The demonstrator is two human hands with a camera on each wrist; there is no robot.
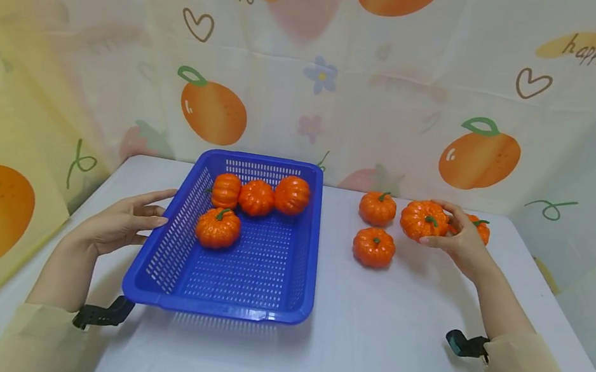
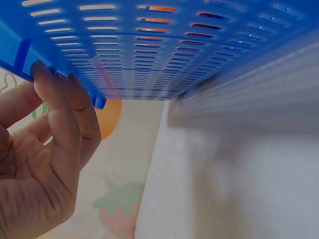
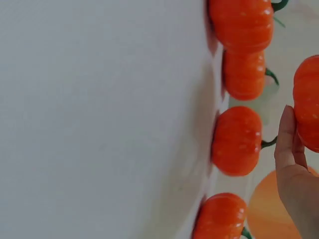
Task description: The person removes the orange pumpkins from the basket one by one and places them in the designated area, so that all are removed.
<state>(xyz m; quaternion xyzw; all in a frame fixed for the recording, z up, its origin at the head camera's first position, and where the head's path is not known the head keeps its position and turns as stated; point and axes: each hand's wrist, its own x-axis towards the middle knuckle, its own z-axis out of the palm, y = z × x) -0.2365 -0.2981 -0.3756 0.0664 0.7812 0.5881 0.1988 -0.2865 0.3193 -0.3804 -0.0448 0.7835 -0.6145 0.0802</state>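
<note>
In the head view, my right hand [image 1: 460, 242] grips a ribbed pumpkin [image 1: 423, 221] between fingers and thumb, over the far right of the white table [image 1: 368, 338]. The blue basket [image 1: 256, 273] lies to the left of that grip and reaches nearer to me; its long axis, I judge, runs near to far. Between basket and grip sit a far loose pumpkin [image 1: 378, 209] and a near loose pumpkin [image 1: 375, 248], so the straight line leftward crosses this pair. A right loose pumpkin [image 1: 481, 231] shows partly behind my hand. My left hand [image 1: 122, 221] is the nearer one to the basket, its fingers relaxed against the left side. Inside I count four: three pumpkins [image 1: 257, 198] in a row at the far end, and a single pumpkin [image 1: 218, 229] nearer, toward the left.

In the left wrist view, my fingertips touch the basket's rim from outside; I cannot tell whether they bear any weight. Orange shows through the slots.

In the right wrist view, the pumpkin I grip is up off the table. Four loose pumpkins [image 3: 237, 141] stand there, one more than I make out from the head. That makes one basket and nine pumpkins.
</note>
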